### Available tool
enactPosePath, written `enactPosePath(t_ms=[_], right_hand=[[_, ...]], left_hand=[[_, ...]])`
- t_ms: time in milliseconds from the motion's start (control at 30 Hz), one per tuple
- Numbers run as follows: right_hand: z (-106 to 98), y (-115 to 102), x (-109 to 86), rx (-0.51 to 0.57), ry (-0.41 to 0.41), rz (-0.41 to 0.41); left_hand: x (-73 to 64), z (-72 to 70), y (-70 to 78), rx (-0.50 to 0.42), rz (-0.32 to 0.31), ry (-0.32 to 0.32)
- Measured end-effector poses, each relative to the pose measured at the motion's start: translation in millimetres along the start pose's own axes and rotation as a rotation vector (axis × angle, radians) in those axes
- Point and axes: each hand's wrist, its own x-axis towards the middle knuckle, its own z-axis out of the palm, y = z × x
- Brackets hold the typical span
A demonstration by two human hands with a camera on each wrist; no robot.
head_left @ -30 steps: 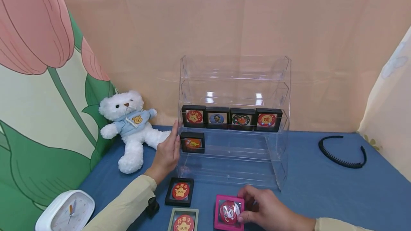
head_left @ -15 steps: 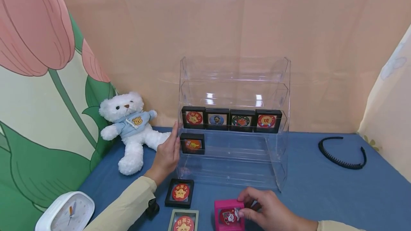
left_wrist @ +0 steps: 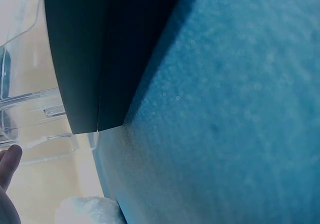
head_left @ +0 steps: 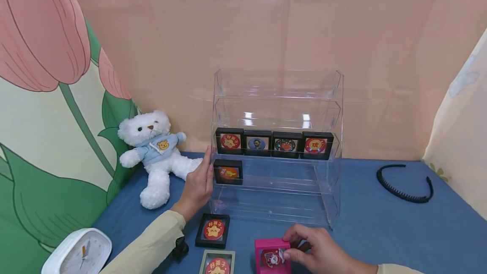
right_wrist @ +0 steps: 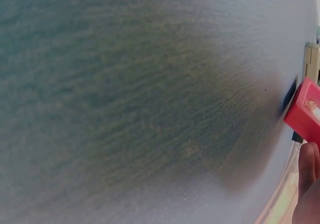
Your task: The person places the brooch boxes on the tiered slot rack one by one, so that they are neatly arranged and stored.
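Right hand point(head_left: 319, 249) is pinching a square magenta frame point(head_left: 271, 257), cropped in both views; straight-fingered left hand point(head_left: 198, 182) is touching a clear plastic rack point(head_left: 281, 190).

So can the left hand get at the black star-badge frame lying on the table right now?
Probably yes: the left hand seems only to rest against the clear display rack, and nothing stands between it and the black star-badge frame.

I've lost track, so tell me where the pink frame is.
At the bottom of the head view, the pink frame is pinched in the right hand, right of the pale green frame.
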Motion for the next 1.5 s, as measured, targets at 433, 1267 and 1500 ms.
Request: enactPosePath(t_ms=[433,1267,1500], right_hand=[[-8.2,-9.9,12.2,-0.125,0.096,-0.008],[-51.2,-38.0,84.6,-0.477,0.435,-0.011],[-53.5,-31.7,95.3,-0.506,0.501,-0.025]], left_hand=[[0.3,-0.6,1.3,0.001,-0.007,-0.016],[-2.8,1.8,0.5,-0.007,-0.005,0.0],[-2.2,0.9,-0.1,-0.012,-0.001,0.006]])
